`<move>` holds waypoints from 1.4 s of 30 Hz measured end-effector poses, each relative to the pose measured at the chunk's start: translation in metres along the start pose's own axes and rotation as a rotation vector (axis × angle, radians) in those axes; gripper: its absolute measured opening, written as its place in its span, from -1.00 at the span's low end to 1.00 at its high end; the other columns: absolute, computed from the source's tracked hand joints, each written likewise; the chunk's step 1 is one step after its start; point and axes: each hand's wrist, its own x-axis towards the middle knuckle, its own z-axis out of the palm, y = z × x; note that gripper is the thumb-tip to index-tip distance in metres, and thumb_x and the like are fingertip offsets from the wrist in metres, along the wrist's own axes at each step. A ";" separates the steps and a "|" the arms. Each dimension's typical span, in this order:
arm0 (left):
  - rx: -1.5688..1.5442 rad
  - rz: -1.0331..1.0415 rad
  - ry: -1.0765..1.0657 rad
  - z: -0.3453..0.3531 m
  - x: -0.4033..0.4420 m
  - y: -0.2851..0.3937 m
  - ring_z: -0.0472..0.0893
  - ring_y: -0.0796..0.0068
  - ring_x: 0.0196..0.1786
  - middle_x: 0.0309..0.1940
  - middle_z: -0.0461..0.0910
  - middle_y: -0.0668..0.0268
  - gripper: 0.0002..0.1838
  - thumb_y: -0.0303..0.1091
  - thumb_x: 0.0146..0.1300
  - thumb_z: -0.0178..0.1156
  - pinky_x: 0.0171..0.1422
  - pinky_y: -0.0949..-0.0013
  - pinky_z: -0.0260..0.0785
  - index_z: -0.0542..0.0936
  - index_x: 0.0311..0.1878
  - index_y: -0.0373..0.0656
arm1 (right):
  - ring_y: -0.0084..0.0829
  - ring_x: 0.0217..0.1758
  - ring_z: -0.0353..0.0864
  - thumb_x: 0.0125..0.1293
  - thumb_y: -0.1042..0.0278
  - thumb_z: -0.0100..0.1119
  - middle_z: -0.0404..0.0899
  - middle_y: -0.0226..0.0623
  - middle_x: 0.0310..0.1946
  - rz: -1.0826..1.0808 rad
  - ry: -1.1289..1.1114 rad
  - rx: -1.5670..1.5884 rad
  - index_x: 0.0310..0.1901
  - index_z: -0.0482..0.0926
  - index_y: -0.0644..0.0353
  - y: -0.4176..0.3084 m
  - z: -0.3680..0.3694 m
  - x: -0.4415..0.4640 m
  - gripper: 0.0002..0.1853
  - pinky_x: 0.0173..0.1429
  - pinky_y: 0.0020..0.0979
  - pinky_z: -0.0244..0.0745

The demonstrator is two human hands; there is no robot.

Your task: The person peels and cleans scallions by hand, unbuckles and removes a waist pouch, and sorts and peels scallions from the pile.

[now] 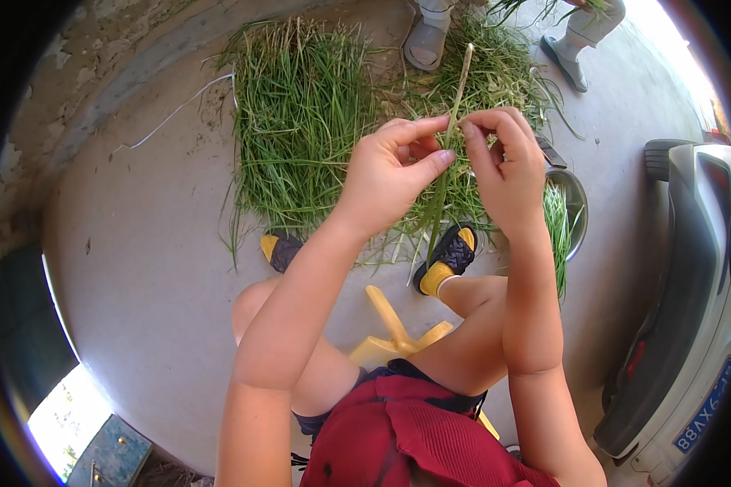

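My left hand (391,169) pinches a long green stalk (463,79) between thumb and fingers. The stalk stands nearly upright, its pale end up and its green leaves hanging below the hand. My right hand (508,172) is closed in a pinch beside the stalk, just right of it; whatever its fingertips hold is too small to make out. Beneath both hands lies a loose heap of green stalks (479,81). To the left, a wide, thick pile of long green leafy stalks (296,122) covers the floor.
A metal basin (583,219) with trimmed-looking green stalks (557,223) sits right of my foot. A dark flat object (551,152) lies near it. Another person's shoes (425,46) are at the top. A parked car (690,308) stands at right, a white cord (179,108) at left.
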 end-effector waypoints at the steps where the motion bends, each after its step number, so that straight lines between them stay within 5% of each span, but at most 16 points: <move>1: -0.019 -0.018 -0.008 0.000 0.000 -0.001 0.45 0.75 -0.29 -0.33 0.46 0.47 -0.61 -0.52 0.14 0.27 -0.13 0.62 0.39 0.56 0.09 -0.18 | -0.42 -0.42 0.50 0.15 0.57 0.17 0.49 -0.27 -0.41 0.019 0.024 0.005 -0.30 0.55 0.28 0.001 -0.001 0.001 -0.92 -0.38 -0.48 0.38; 8: -0.162 -0.112 -0.038 0.000 0.000 0.005 0.57 0.61 -0.17 -0.31 0.47 0.45 -0.59 -0.53 0.17 0.25 -0.02 0.54 0.45 0.52 0.13 -0.21 | -0.68 -0.47 0.41 0.26 0.46 0.16 0.52 -0.43 -0.41 0.237 0.299 0.201 -0.27 0.58 0.26 0.016 -0.008 0.003 -0.92 -0.46 -0.60 0.28; 11: -0.233 -0.130 -0.046 0.001 0.000 0.005 0.59 0.55 -0.14 -0.29 0.47 0.44 -0.59 -0.53 0.19 0.22 -0.02 0.52 0.45 0.50 0.15 -0.22 | -0.69 -0.45 0.42 0.25 0.44 0.18 0.55 -0.44 -0.40 0.389 0.011 0.174 -0.25 0.59 0.27 0.020 -0.020 0.000 -0.90 -0.43 -0.61 0.31; 16: -0.270 -0.133 -0.054 0.002 0.000 0.003 0.58 0.57 -0.14 -0.25 0.46 0.43 -0.58 -0.54 0.21 0.19 0.01 0.50 0.46 0.48 0.17 -0.22 | -0.70 -0.36 0.49 0.24 0.40 0.19 0.57 -0.46 -0.43 0.408 -0.151 0.416 -0.20 0.61 0.25 0.004 -0.008 -0.003 -0.86 -0.38 -0.61 0.34; 28: -0.383 -0.234 -0.156 -0.001 -0.001 0.010 0.57 0.55 -0.10 -0.21 0.47 0.45 -0.55 -0.55 0.23 0.17 0.01 0.47 0.47 0.45 0.21 -0.15 | -0.72 -0.38 0.47 0.30 0.41 0.11 0.53 -0.46 -0.44 0.472 -0.216 0.577 -0.18 0.55 0.30 0.008 -0.004 -0.004 -0.85 -0.35 -0.64 0.35; 34: -0.410 -0.219 -0.185 -0.002 -0.001 0.008 0.59 0.52 -0.08 -0.18 0.46 0.44 -0.54 -0.55 0.24 0.15 -0.02 0.47 0.48 0.43 0.23 -0.12 | -0.69 -0.38 0.50 0.29 0.45 0.12 0.54 -0.45 -0.40 0.433 0.001 0.483 -0.10 0.50 0.32 0.013 0.000 -0.001 -0.81 -0.25 -0.63 0.41; 37: -0.400 -0.188 -0.184 -0.001 0.000 0.009 0.59 0.49 -0.08 -0.13 0.45 0.40 -0.49 -0.55 0.24 0.14 -0.03 0.46 0.49 0.37 0.28 -0.12 | -0.64 -0.34 0.54 0.26 0.45 0.17 0.56 -0.39 -0.36 0.617 -0.188 0.746 -0.08 0.48 0.34 -0.009 -0.015 0.005 -0.77 -0.21 -0.59 0.44; 42: -0.351 -0.140 -0.148 0.000 0.000 0.010 0.60 0.46 -0.12 -0.09 0.44 0.23 -0.36 -0.61 0.24 0.09 -0.05 0.47 0.49 0.13 0.37 -0.26 | -0.60 -0.36 0.58 0.23 0.43 0.22 0.59 -0.34 -0.37 0.610 -0.331 0.804 -0.16 0.50 0.36 0.006 -0.012 0.001 -0.78 -0.26 -0.58 0.46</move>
